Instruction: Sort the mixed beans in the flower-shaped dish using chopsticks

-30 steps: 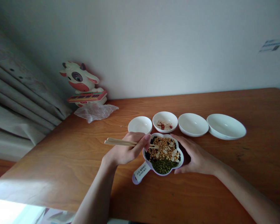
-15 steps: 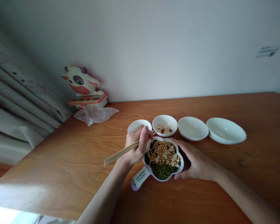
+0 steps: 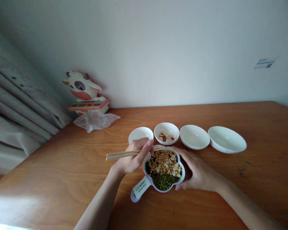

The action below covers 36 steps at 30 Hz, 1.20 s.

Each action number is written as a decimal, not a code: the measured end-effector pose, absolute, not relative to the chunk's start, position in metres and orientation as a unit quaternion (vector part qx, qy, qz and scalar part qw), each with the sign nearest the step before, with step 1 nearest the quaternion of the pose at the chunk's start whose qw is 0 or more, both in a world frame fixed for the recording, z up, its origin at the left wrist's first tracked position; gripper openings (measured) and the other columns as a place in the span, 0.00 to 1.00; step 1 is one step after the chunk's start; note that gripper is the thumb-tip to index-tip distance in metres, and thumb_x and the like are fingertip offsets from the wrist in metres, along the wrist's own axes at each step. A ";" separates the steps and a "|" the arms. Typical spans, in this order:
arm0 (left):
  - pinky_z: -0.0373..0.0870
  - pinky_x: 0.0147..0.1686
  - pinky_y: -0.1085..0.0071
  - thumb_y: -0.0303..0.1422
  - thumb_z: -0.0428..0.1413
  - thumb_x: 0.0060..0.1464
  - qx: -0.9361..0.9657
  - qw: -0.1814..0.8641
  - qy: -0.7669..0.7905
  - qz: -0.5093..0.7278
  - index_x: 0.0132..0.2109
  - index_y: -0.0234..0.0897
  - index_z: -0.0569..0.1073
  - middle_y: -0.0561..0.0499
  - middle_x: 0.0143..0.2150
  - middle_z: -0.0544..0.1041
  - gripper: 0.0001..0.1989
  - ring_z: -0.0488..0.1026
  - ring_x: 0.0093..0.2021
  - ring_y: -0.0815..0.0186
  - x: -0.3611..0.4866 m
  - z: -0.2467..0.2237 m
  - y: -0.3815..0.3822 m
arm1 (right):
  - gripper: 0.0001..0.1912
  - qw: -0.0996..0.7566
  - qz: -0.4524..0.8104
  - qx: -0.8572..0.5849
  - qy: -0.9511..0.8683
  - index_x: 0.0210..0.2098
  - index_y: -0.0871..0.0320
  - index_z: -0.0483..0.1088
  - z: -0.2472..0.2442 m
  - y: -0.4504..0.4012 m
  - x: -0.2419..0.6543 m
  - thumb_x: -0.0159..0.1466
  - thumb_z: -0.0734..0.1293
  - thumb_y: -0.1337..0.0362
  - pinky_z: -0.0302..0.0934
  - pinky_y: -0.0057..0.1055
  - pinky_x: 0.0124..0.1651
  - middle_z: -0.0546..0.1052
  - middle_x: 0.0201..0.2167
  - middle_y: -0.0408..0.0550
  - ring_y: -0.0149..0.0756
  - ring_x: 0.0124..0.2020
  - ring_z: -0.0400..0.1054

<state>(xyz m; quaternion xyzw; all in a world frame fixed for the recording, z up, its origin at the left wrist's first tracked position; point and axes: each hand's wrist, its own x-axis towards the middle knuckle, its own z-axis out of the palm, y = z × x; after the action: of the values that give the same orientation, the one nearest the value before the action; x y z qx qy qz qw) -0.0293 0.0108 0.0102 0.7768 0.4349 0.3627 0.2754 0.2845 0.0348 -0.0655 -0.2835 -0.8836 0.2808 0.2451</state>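
My left hand (image 3: 131, 156) is closed round a pair of wooden chopsticks (image 3: 120, 155), their tips over the far rim of a white flower-shaped pan (image 3: 156, 187). Inside the pan lie yellow beans (image 3: 163, 156), black beans, green beans (image 3: 163, 181) and pale flat slices (image 3: 176, 169). Its labelled handle (image 3: 140, 190) points toward me at the left. My right hand (image 3: 199, 169) grips the pan's right side, with thumb and fingers curved along the edge. Just behind stands a small white bowl (image 3: 166, 125) holding pale slices and red pieces (image 3: 162, 136).
Another white bowl (image 3: 140, 130) stands partly behind my left hand. Two more white bowls (image 3: 194, 137) (image 3: 227, 139) continue the row to the right. A cow toy with a keyboard (image 3: 84, 92) and a clear plastic bag (image 3: 96, 121) sit at the back left, near the curtain (image 3: 26, 102).
The chopstick tips have come from the bowl with red pieces to above the pan's far rim, and the chopsticks lie more level. My right hand stays at the pan. The view has shifted slightly.
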 end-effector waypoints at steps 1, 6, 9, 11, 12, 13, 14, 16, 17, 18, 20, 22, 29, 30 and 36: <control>0.68 0.41 0.68 0.46 0.42 0.82 0.779 0.292 0.426 0.355 0.34 0.37 0.75 0.52 0.32 0.76 0.30 0.72 0.34 0.67 -0.033 0.010 0.009 | 0.72 0.245 0.279 -0.281 -0.885 0.82 0.40 0.43 -0.066 0.035 0.285 0.52 0.85 0.39 0.62 0.64 0.75 0.63 0.80 0.59 0.66 0.76 0.63; 0.68 0.40 0.69 0.45 0.42 0.82 0.796 0.314 0.416 0.309 0.34 0.37 0.76 0.51 0.32 0.77 0.30 0.73 0.33 0.68 -0.039 0.009 0.007 | 0.72 0.243 0.275 -0.281 -0.887 0.83 0.42 0.41 -0.073 0.036 0.288 0.53 0.85 0.42 0.61 0.65 0.75 0.62 0.80 0.61 0.68 0.76 0.62; 0.69 0.42 0.67 0.46 0.41 0.82 0.804 0.307 0.415 0.296 0.36 0.37 0.76 0.50 0.34 0.77 0.30 0.74 0.35 0.66 -0.038 0.010 0.007 | 0.72 0.243 0.278 -0.281 -0.886 0.83 0.42 0.42 -0.073 0.036 0.288 0.53 0.85 0.39 0.61 0.64 0.75 0.63 0.80 0.60 0.67 0.76 0.63; 0.70 0.44 0.66 0.46 0.40 0.82 0.806 0.299 0.419 0.292 0.36 0.38 0.76 0.50 0.35 0.77 0.30 0.75 0.37 0.65 -0.037 0.011 0.007 | 0.71 0.245 0.274 -0.281 -0.887 0.82 0.41 0.43 -0.072 0.036 0.287 0.53 0.84 0.37 0.62 0.64 0.75 0.64 0.79 0.60 0.66 0.75 0.64; 0.70 0.44 0.66 0.47 0.40 0.82 0.807 0.295 0.422 0.288 0.37 0.38 0.76 0.49 0.35 0.77 0.30 0.75 0.37 0.64 -0.037 0.011 0.007 | 0.70 0.245 0.271 -0.282 -0.887 0.82 0.41 0.43 -0.072 0.035 0.287 0.53 0.84 0.37 0.62 0.64 0.75 0.64 0.79 0.60 0.66 0.75 0.64; 0.70 0.44 0.66 0.47 0.39 0.82 0.809 0.292 0.425 0.282 0.38 0.38 0.76 0.49 0.36 0.77 0.30 0.75 0.38 0.63 -0.037 0.012 0.007 | 0.70 0.245 0.270 -0.282 -0.887 0.82 0.41 0.43 -0.072 0.035 0.286 0.53 0.84 0.36 0.62 0.64 0.75 0.64 0.79 0.60 0.66 0.75 0.65; 0.71 0.44 0.65 0.47 0.39 0.82 0.811 0.290 0.427 0.275 0.38 0.38 0.76 0.48 0.36 0.77 0.30 0.75 0.38 0.63 -0.037 0.012 0.007 | 0.71 0.246 0.269 -0.282 -0.887 0.82 0.41 0.42 -0.072 0.035 0.286 0.53 0.83 0.36 0.62 0.64 0.75 0.64 0.79 0.60 0.66 0.75 0.64; 0.71 0.44 0.65 0.47 0.39 0.81 0.814 0.290 0.429 0.264 0.38 0.39 0.76 0.48 0.36 0.78 0.30 0.76 0.38 0.61 -0.037 0.013 0.006 | 0.70 0.247 0.271 -0.283 -0.886 0.82 0.41 0.43 -0.072 0.034 0.286 0.53 0.83 0.36 0.62 0.64 0.75 0.64 0.79 0.60 0.65 0.75 0.64; 0.72 0.43 0.65 0.47 0.39 0.81 0.814 0.291 0.429 0.262 0.38 0.40 0.76 0.48 0.36 0.78 0.29 0.76 0.38 0.61 -0.037 0.013 0.006 | 0.70 0.248 0.272 -0.284 -0.885 0.82 0.41 0.43 -0.073 0.034 0.286 0.53 0.84 0.36 0.62 0.64 0.75 0.64 0.79 0.60 0.65 0.75 0.64; 0.72 0.43 0.64 0.47 0.39 0.81 0.814 0.292 0.429 0.261 0.38 0.40 0.76 0.48 0.36 0.78 0.29 0.76 0.38 0.61 -0.036 0.014 0.006 | 0.71 0.250 0.272 -0.285 -0.884 0.82 0.41 0.43 -0.074 0.034 0.286 0.53 0.84 0.37 0.62 0.64 0.75 0.64 0.79 0.60 0.66 0.75 0.64; 0.72 0.43 0.64 0.46 0.40 0.81 0.816 0.293 0.427 0.258 0.37 0.40 0.76 0.48 0.36 0.78 0.29 0.76 0.38 0.61 -0.035 0.014 0.006 | 0.71 0.254 0.274 -0.286 -0.882 0.82 0.42 0.44 -0.075 0.035 0.287 0.52 0.84 0.37 0.62 0.64 0.75 0.65 0.79 0.60 0.66 0.75 0.65; 0.72 0.44 0.64 0.46 0.40 0.81 0.818 0.293 0.425 0.254 0.37 0.41 0.76 0.48 0.35 0.78 0.28 0.77 0.37 0.61 -0.034 0.015 0.006 | 0.72 0.258 0.275 -0.286 -0.881 0.82 0.42 0.44 -0.077 0.035 0.287 0.51 0.85 0.37 0.63 0.65 0.74 0.65 0.78 0.60 0.68 0.74 0.65; 0.72 0.43 0.65 0.45 0.40 0.82 0.818 0.300 0.426 0.245 0.38 0.40 0.75 0.49 0.36 0.79 0.27 0.77 0.37 0.62 -0.033 0.014 0.006 | 0.72 0.258 0.279 -0.290 -0.879 0.83 0.43 0.46 -0.078 0.035 0.287 0.50 0.85 0.37 0.62 0.64 0.75 0.65 0.78 0.59 0.67 0.75 0.64; 0.72 0.43 0.65 0.45 0.40 0.82 0.817 0.301 0.426 0.247 0.37 0.40 0.75 0.49 0.36 0.78 0.28 0.76 0.37 0.62 -0.034 0.014 0.006 | 0.72 0.256 0.281 -0.288 -0.879 0.83 0.43 0.46 -0.078 0.035 0.287 0.51 0.85 0.37 0.62 0.63 0.75 0.65 0.79 0.59 0.67 0.75 0.64; 0.72 0.43 0.65 0.48 0.39 0.82 0.810 0.310 0.434 0.243 0.37 0.40 0.75 0.49 0.36 0.78 0.29 0.76 0.39 0.61 -0.034 0.012 0.006 | 0.71 0.243 0.269 -0.294 -0.885 0.82 0.42 0.44 -0.076 0.035 0.289 0.53 0.84 0.37 0.62 0.65 0.74 0.65 0.79 0.60 0.66 0.75 0.64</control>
<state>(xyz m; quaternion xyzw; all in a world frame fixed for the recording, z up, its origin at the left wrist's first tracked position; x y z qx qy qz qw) -0.0345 0.0055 0.0120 0.8102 0.4342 0.2428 0.3099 0.2888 0.0347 -0.0761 -0.2937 -0.8846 0.2688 0.2427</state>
